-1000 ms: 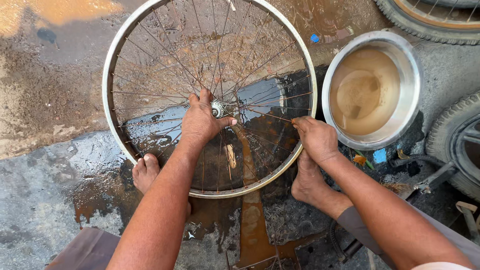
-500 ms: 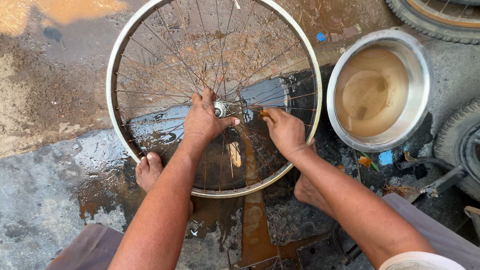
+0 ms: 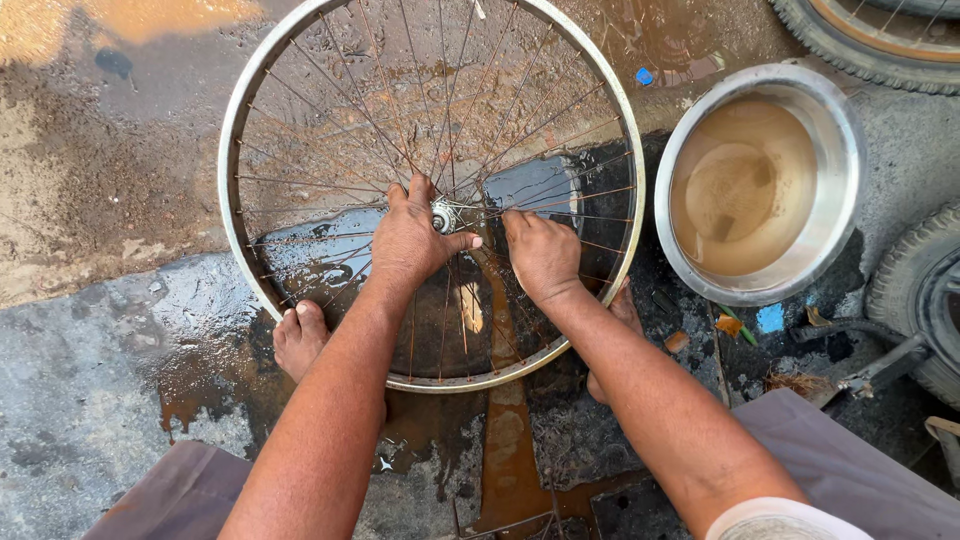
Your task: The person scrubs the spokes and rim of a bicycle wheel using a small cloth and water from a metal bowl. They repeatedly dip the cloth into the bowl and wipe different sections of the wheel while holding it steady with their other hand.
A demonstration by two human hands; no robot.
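Note:
A bare spoked bicycle wheel (image 3: 232,150) with a shiny metal rim lies flat over wet, muddy ground. Its metal hub (image 3: 443,215) sits at the centre. My left hand (image 3: 412,238) rests on the spokes with its fingers around the hub from the left. My right hand (image 3: 541,254) presses on the spokes just right of the hub, fingers curled toward it. Both bare feet show under the wheel: the left foot (image 3: 298,338) inside the near-left rim, the right foot (image 3: 618,320) at the near-right rim.
A steel bowl (image 3: 835,160) of murky brown water stands to the right of the wheel. Rubber tyres lie at the top right (image 3: 830,35) and far right (image 3: 915,290). Small scraps and a blue cap (image 3: 644,76) litter the wet ground.
My right hand has moved left from the wheel's right rim to the spokes beside the hub. The left hand has stayed on the hub.

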